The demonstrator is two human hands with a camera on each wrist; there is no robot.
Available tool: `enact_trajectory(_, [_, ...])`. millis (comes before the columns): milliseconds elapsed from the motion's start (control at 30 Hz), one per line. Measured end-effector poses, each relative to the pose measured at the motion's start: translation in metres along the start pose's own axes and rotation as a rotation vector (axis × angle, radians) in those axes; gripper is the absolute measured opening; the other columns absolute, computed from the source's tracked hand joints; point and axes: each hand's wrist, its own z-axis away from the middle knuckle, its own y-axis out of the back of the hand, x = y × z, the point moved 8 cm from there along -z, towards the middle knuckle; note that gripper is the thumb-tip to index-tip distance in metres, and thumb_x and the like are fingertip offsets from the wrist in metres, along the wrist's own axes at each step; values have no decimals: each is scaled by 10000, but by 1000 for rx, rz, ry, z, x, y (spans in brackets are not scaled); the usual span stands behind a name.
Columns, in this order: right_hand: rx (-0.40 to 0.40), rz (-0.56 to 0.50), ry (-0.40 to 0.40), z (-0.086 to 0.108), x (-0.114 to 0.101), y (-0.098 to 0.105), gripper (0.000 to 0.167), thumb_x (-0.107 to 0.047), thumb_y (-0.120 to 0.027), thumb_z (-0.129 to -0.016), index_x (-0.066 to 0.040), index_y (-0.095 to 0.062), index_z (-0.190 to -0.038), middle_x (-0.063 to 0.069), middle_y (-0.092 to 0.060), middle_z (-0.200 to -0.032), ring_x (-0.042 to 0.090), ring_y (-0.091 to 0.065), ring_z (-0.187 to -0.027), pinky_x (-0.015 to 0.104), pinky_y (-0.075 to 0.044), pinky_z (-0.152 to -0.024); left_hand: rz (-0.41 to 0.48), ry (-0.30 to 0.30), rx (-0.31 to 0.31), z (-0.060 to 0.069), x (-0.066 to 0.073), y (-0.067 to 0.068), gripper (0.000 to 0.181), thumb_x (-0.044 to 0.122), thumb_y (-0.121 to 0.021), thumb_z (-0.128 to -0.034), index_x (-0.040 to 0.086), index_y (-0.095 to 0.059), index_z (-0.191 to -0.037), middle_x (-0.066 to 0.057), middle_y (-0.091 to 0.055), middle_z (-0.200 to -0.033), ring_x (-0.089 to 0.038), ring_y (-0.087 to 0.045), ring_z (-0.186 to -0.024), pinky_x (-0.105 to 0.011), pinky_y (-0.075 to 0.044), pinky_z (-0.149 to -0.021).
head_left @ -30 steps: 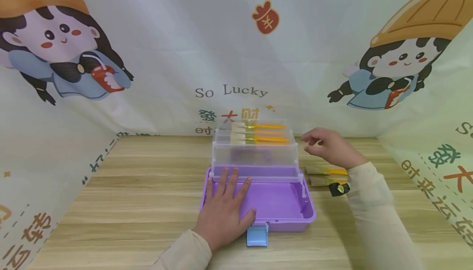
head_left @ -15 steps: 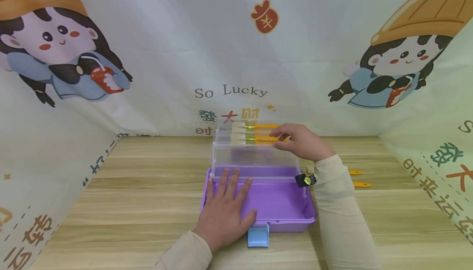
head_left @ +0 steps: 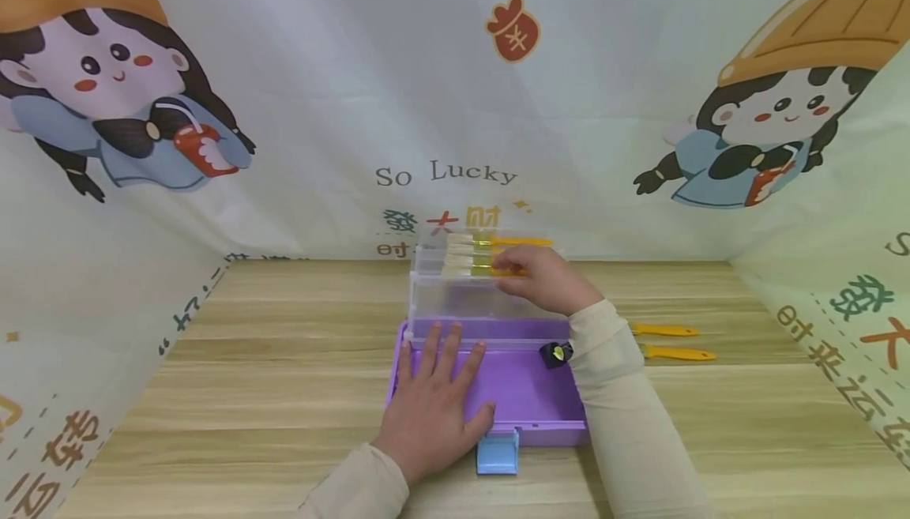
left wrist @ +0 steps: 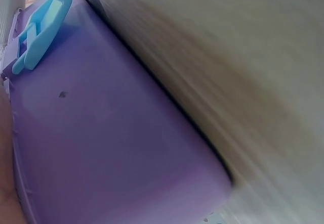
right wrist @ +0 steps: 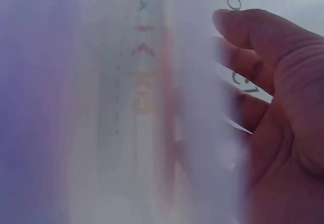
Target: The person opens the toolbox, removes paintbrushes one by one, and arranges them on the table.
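While left hand point(head_left: 432, 415) lies spread on purple box point(head_left: 524, 394), pale-bristled orange brushes point(head_left: 505, 242), right hand point(head_left: 546, 276) at them, grip unclear

Head camera: high, facing forward-down; wrist cameras: close in; head, left wrist share purple box point(head_left: 550, 434).

A bench point(head_left: 270, 361) with a pale wood-grain top carries a purple box point(head_left: 522, 393), set flat with its blue latch point(head_left: 497, 454) facing front. Right of it lie two orange-handled brushes point(head_left: 678, 353), roughly parallel, their bristles hidden.
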Motion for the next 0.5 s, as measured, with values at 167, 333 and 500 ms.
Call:
enact_trajectory(167, [18, 29, -19, -3, 1, -1, 298, -184, -699, -931, -30, -701, -1186, 107, -693, -1159, 271, -647, -1050, 445, -515, -908, 6, 3, -3, 0, 0, 1, 708, 599, -404, -960, 209, -373, -1550, -177, -217, -1616, -396, -113, -1489, -688, -111, -1112])
enact_trajectory(333, [31, 59, -14, -6, -2, 1, 284, -177, -699, -925, -24, -708, -1165, 107, -700, -1133, 262, -652, -999, 426, -524, -875, 0, 4, -2, 1, -1, 2, 705, 600, -400, -961, 212, -377, -1549, -175, -215, -1618, -394, -114, -1490, -686, -112, -1113])
enact_trajectory(500, [40, 80, -9, -9, -7, 13, 270, -152, -678, -928, -9, -703, -1155, 127, -694, -1151, 277, -643, -983, 433, -523, -854, 2, 3, 4, 1, -1, 2, 706, 601, -398, -960, 211, -378, -1548, -173, -213, -1619, -396, -121, -1488, -686, -115, -1113])
